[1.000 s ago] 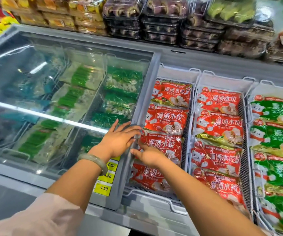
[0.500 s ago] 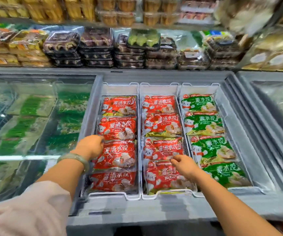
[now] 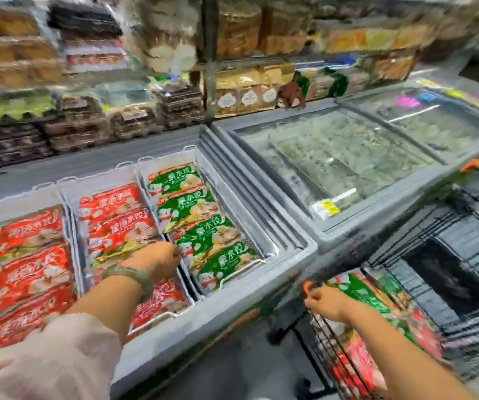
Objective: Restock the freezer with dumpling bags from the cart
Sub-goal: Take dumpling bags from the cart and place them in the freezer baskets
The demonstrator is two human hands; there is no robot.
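While the left hand [image 3: 157, 259] lies on red bags [image 3: 120, 226] mid-frame, the right hand [image 3: 326, 303] reaches a green bag [image 3: 368, 297] lower right — both grips unclear.

The freezer [image 3: 304, 247] was uncovered on top; its three baskets [image 3: 164, 162] were packed with bags [image 3: 192, 209]. The neighbouring chest [image 3: 348, 228] was closed by glass [image 3: 348, 161]. The cart [image 3: 317, 329] was open above, walled by wire [image 3: 333, 368].
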